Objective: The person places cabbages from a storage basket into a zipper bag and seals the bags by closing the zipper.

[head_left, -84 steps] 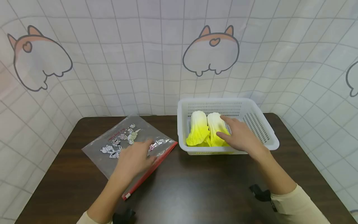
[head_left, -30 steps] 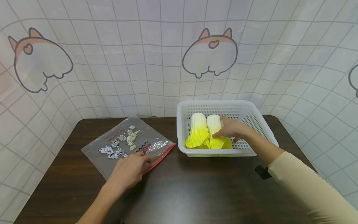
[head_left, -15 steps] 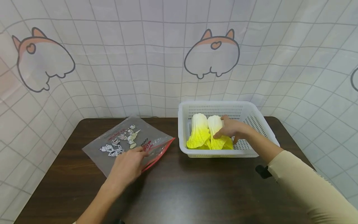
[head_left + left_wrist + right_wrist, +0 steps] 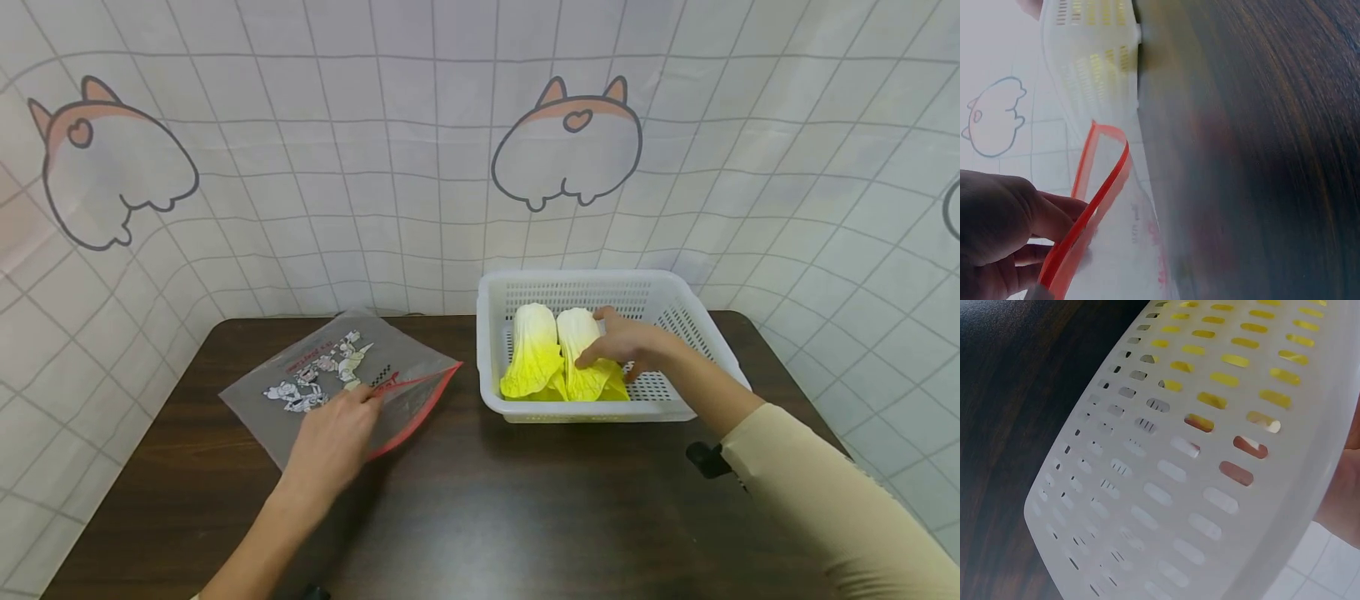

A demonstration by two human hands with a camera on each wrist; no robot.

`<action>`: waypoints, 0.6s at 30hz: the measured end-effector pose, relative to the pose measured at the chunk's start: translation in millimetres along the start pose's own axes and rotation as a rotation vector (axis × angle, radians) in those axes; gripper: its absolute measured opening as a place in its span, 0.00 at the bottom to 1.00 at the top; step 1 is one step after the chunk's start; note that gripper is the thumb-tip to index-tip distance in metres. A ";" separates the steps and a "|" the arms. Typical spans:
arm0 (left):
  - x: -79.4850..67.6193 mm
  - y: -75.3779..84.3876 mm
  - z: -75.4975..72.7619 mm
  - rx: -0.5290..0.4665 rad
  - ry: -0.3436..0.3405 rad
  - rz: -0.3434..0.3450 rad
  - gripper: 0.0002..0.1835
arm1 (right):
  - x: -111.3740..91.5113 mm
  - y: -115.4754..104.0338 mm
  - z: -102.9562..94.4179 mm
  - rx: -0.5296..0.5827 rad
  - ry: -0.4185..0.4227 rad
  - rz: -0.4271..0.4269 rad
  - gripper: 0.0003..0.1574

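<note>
A clear slider bag [image 4: 292, 358] with a red zip edge and printed cartoon figures lies on the table at left. My left hand [image 4: 333, 437] pinches one side of its mouth between thumb and fingers. In the left wrist view the red edge [image 4: 1116, 172] bows apart into an open loop. At right, a white perforated basket [image 4: 498, 407] holds two napa cabbages, white at the base and yellow at the leaves. My right hand [image 4: 633, 343] grips the right-hand cabbage [image 4: 576, 329], thumb in front and fingers behind. The left cabbage [image 4: 535, 346] lies against it, untouched.
The dark wooden table [image 4: 487, 517] carries the bag and basket. A white grid-patterned curtain [image 4: 420, 167] with cartoon corgis hangs behind and along both sides. In the right wrist view the basket's slotted wall [image 4: 1172, 494] hides most of the right hand.
My right hand has reached in and closed round the right cabbage. My left hand took the bag's red edge and drew it up and back, widening the mouth.
</note>
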State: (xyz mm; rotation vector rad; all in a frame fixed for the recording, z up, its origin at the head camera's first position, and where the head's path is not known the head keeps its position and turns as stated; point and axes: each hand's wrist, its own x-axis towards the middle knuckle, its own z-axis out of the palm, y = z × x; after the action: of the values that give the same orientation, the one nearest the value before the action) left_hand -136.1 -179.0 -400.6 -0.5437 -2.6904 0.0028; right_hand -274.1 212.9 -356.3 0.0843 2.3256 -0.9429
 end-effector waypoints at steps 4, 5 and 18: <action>-0.3 -1.3 -2.2 0.040 0.026 -0.006 0.08 | 0.8 -0.1 -1.1 -0.030 0.002 0.005 0.69; -0.2 -1.8 -3.3 0.045 0.027 -0.007 0.09 | 0.8 -0.4 -1.4 -0.031 0.003 0.007 0.69; 2.1 -5.5 -23.1 0.053 -0.035 -0.015 0.27 | -2.1 2.3 -8.3 0.079 0.046 0.005 0.66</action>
State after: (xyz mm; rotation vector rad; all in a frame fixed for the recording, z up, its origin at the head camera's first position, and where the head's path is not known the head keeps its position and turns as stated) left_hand -131.2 -185.0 -378.1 -0.5122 -2.7201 0.0803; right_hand -276.0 220.3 -351.8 0.1457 2.3288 -1.0408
